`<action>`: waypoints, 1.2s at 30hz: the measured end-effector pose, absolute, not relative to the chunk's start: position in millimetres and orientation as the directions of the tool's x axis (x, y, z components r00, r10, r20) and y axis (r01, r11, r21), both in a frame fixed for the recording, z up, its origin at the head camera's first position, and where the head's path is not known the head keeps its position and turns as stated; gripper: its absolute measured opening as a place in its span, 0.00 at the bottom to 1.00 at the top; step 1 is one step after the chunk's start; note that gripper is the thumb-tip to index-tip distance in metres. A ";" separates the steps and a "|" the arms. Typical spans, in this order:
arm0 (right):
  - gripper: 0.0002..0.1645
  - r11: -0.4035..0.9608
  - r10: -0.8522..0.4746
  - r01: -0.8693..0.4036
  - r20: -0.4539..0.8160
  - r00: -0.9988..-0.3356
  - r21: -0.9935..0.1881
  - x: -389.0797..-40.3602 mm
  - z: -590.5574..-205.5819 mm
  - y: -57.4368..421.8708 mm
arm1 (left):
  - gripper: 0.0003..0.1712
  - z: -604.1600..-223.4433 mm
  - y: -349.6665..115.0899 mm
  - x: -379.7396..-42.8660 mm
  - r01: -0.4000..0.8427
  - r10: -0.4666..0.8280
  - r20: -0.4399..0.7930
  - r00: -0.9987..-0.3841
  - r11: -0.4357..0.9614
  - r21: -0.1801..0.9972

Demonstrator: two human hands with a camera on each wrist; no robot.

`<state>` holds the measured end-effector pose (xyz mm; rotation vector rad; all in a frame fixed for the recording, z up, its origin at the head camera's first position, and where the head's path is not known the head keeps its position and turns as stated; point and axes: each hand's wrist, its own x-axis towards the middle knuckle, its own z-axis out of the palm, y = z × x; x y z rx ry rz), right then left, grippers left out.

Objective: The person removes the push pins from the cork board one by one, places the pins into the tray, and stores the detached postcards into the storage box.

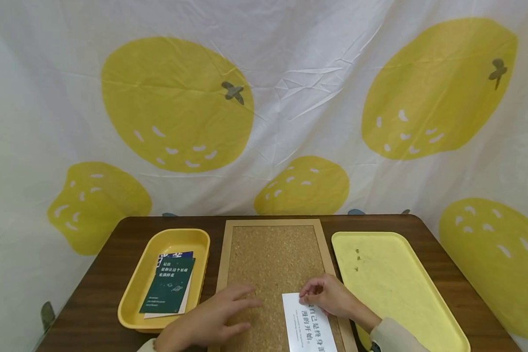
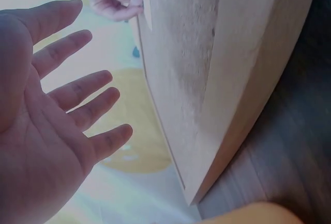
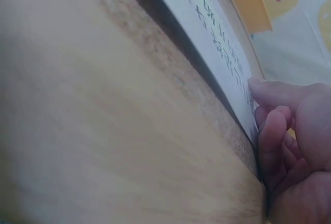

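Note:
A white card [image 1: 305, 326] printed with dark Chinese characters lies over the lower right part of the framed corkboard [image 1: 275, 259]. At the card's top end my right hand [image 1: 330, 295] pinches it. The right wrist view shows the thumb [image 3: 274, 92] on the card's printed face, with the other fingers curled by its edge. In that view a dark gap separates part of the card from the cork. My left hand [image 1: 215, 315] hovers over the board's lower left side, fingers spread and holding nothing; its bare palm [image 2: 41, 131] faces the left wrist camera.
Left of the board stands a yellow-orange basket [image 1: 134, 288] containing a dark green card [image 1: 167, 283] stacked on other cards. To the right, a pale yellow tray [image 1: 396, 288] carries a few tiny brass-coloured pieces [image 1: 358, 251]. A lemon-print curtain [image 1: 290, 122] hangs behind the dark wooden table [image 1: 92, 293].

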<state>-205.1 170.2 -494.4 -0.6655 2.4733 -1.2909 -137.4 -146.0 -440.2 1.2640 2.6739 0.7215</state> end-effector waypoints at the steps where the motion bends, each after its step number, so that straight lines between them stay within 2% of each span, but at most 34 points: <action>1: 0.04 0.501 -0.514 -0.275 -0.026 -0.858 -0.821 -205.1 -494.7 170.1 | 0.24 -440.6 -144.6 -136.9 0.714 0.759 0.108 -0.642 0.540 0.445; 5: 0.04 0.505 -0.515 -0.286 -0.018 -0.857 -0.814 -204.8 -495.3 170.1 | 0.24 -442.8 -139.4 -135.0 0.761 0.802 0.102 -0.589 0.508 0.404; 9: 0.04 0.505 -0.513 -0.281 -0.022 -0.858 -0.816 -204.7 -494.9 169.7 | 0.25 -445.9 -133.5 -134.6 0.748 0.824 0.037 -0.565 0.492 0.446; 13: 0.05 0.509 -0.510 -0.268 -0.036 -0.859 -0.818 -205.2 -495.0 169.7 | 0.26 -448.2 -127.6 -134.5 0.652 0.805 -0.081 -0.588 0.531 0.542; 17: 0.05 0.512 -0.510 -0.274 -0.032 -0.859 -0.814 -205.6 -496.3 170.1 | 0.27 -452.5 -121.5 -134.2 0.615 0.797 -0.118 -0.592 0.542 0.572; 21: 0.04 0.515 -0.512 -0.279 -0.029 -0.859 -0.810 -205.5 -496.6 170.0 | 0.29 -458.7 -114.7 -134.0 0.665 0.826 -0.100 -0.555 0.513 0.543; 26: 0.03 0.505 -0.521 -0.299 -0.009 -0.854 -0.810 -204.6 -495.4 169.8 | 0.35 -463.2 -106.8 -136.3 0.695 0.844 -0.143 -0.517 0.511 0.505; 31: 0.03 0.499 -0.521 -0.304 -0.001 -0.853 -0.811 -203.8 -494.6 169.3 | 0.36 -465.1 -100.2 -137.2 0.743 0.858 -0.151 -0.491 0.503 0.441; 36: 0.03 0.489 -0.515 -0.280 -0.015 -0.857 -0.826 -203.1 -493.5 169.1 | 0.37 -465.7 -96.2 -136.4 0.758 0.867 -0.153 -0.474 0.490 0.431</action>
